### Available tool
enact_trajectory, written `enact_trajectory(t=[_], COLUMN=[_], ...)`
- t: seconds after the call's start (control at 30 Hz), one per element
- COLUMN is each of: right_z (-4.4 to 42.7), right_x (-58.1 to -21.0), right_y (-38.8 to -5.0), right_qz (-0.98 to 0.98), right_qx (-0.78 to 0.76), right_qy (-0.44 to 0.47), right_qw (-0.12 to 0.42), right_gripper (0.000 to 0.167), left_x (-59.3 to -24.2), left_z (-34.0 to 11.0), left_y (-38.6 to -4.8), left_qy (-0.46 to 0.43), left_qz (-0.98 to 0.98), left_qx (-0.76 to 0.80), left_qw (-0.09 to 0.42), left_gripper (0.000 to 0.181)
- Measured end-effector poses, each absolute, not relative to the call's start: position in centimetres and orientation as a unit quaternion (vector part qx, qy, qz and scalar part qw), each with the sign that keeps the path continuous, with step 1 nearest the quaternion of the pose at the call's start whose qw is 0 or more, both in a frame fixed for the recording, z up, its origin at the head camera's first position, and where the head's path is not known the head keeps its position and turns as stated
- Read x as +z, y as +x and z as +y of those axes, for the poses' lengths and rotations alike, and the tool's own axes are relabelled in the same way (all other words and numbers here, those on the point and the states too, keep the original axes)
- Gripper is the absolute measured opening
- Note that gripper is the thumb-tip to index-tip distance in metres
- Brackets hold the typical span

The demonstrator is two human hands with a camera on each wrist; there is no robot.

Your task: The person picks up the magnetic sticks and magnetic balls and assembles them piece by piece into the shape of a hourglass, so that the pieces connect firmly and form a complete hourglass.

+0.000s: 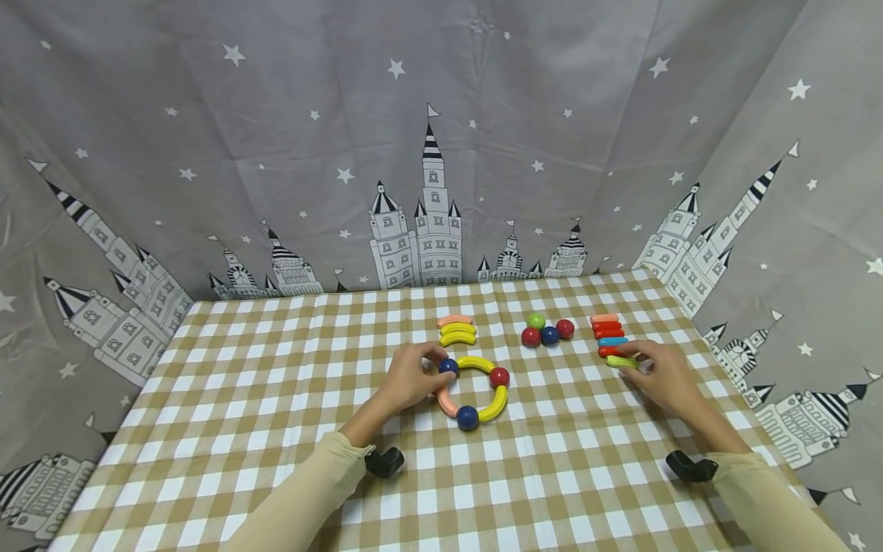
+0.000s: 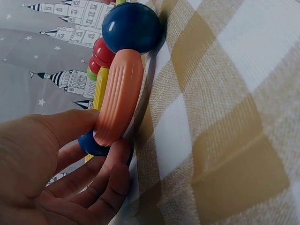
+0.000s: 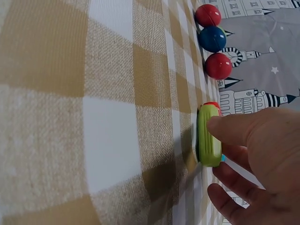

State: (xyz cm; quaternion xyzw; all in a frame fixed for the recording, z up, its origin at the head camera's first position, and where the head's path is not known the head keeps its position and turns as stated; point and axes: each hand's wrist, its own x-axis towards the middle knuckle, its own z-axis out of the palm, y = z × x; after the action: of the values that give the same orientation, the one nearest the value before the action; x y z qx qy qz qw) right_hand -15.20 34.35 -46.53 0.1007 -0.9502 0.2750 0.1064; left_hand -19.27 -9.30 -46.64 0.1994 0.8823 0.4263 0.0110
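Pinching a green bar [image 1: 618,362] in the right hand [image 1: 661,377], long axis side to side, well right of the ring [image 1: 498,404]; pinching its upper blue ball [image 1: 448,366] in the left hand [image 1: 412,374].

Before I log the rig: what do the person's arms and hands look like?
Left hand and right hand: no gloves. Left sleeve and right sleeve: plain pale cream, long. Left mount and right mount, at the cuffs: small, black, curved. No cables visible.
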Motion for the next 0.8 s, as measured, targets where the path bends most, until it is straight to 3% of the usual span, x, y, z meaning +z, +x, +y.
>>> enact_trajectory(t=[0.8], right_z=[33.58], right_x=[-46.42], right_y=[-16.00], right_qz=[-0.958], right_qx=[0.271], right_qy=[0.085], right_qw=[0.033], right_gripper=[0.026], left_x=[-46.58], left_z=[-9.28], left_y=[-19.40], left_qy=[0.185], left_qz=[0.883], left_qx=[0.431], left_qw=[0.032], left_gripper=[0.024])
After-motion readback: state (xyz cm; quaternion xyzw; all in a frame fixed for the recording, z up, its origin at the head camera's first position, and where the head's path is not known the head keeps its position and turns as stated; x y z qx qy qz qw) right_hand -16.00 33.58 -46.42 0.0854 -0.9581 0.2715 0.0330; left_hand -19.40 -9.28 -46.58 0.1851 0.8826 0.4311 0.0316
